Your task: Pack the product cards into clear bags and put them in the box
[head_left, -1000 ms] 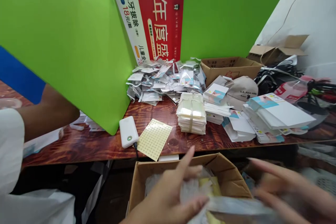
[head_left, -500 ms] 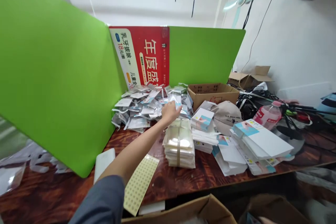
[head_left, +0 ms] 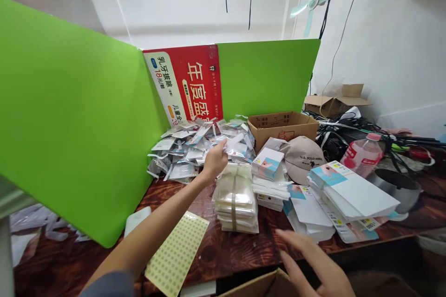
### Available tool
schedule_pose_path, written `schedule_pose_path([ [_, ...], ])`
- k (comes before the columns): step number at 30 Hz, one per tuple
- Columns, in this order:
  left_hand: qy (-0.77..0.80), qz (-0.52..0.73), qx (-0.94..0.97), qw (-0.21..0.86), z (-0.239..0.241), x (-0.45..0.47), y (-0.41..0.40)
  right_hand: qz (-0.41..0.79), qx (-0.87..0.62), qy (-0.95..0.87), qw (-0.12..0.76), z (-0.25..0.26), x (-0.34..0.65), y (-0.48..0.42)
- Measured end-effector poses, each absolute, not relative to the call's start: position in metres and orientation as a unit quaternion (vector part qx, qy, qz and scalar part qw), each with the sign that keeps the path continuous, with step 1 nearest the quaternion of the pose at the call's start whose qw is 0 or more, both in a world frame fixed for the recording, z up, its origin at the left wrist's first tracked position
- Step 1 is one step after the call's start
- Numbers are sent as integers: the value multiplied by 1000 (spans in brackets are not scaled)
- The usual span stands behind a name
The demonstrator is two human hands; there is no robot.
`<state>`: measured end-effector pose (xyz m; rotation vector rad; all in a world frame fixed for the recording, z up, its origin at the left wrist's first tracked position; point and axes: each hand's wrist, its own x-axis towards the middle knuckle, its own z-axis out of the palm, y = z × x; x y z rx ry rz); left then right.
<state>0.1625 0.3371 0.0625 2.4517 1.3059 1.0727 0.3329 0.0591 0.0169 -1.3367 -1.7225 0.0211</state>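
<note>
My left hand (head_left: pixel 214 161) reaches far across the wooden table (head_left: pixel 240 246) to the heap of small clear packets (head_left: pixel 195 146) against the back panels. Its fingers are pinched on the edge of one packet at the heap's front. My right hand (head_left: pixel 313 267) hovers low near the table's front edge with fingers spread and nothing in it, just above the rim of a cardboard box (head_left: pixel 258 287). A banded stack of clear sleeves (head_left: pixel 236 197) stands right beside my left wrist.
Green divider panels (head_left: pixel 69 120) and a red poster (head_left: pixel 190 82) wall off the left and back. Also on the table: a yellow dotted sheet (head_left: pixel 177 250), a white power bank (head_left: pixel 136 219), white card stacks (head_left: pixel 348 197), a beige cap (head_left: pixel 303 158), an open carton (head_left: pixel 282 124), a bottle (head_left: pixel 362 154).
The view has lifted from the box on my lap to the table. My left hand went out to the packet heap and drew slightly left; my right hand has come up into view at the bottom.
</note>
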Motion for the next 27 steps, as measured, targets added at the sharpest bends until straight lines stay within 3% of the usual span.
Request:
schedule_pose_path([
  [4,252,395,883,32,54,99,243,-123,-513,-696,487,35,313,78],
  [9,171,411,895,-29,47,42,158,-119,-370,-823,415,52,286,76],
  [19,207,414,880,-109,55,6,120,-58,-295,-896,327,69,263,67],
  [27,220,397,877,-154,57,3,112,-39,-308,-887,341,63,261,63],
])
